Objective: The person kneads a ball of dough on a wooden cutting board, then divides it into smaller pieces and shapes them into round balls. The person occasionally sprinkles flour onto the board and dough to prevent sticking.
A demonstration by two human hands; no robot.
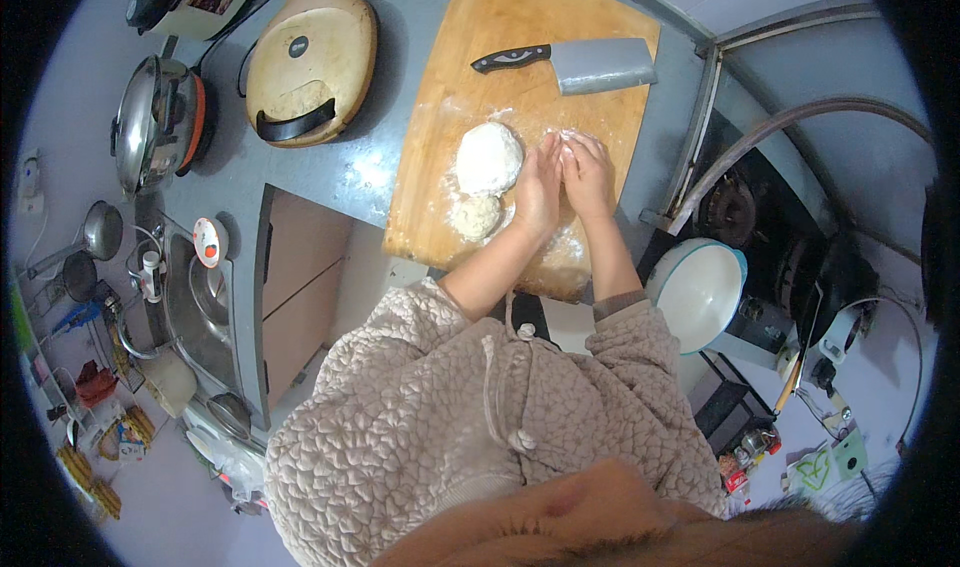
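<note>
My left hand [541, 181] and my right hand [587, 171] are close together over the floured wooden cutting board [517, 12], palms turned inward. Whatever lies between or under them is mostly hidden; some white flour shows at the fingertips. Just left of my left hand lies a large white ball of dough [489, 159], and a smaller, rougher lump of dough [477, 217] touches its lower edge. A cleaver [604, 66] with a black handle lies flat across the board beyond my hands, its handle pointing left.
An electric griddle [315, 64] and a lidded steel pan [146, 124] stand on the grey counter at left. A small bowl [211, 242] sits by the sink [180, 289]. To the right are a white enamel pot [694, 293] and a gas stove [757, 229].
</note>
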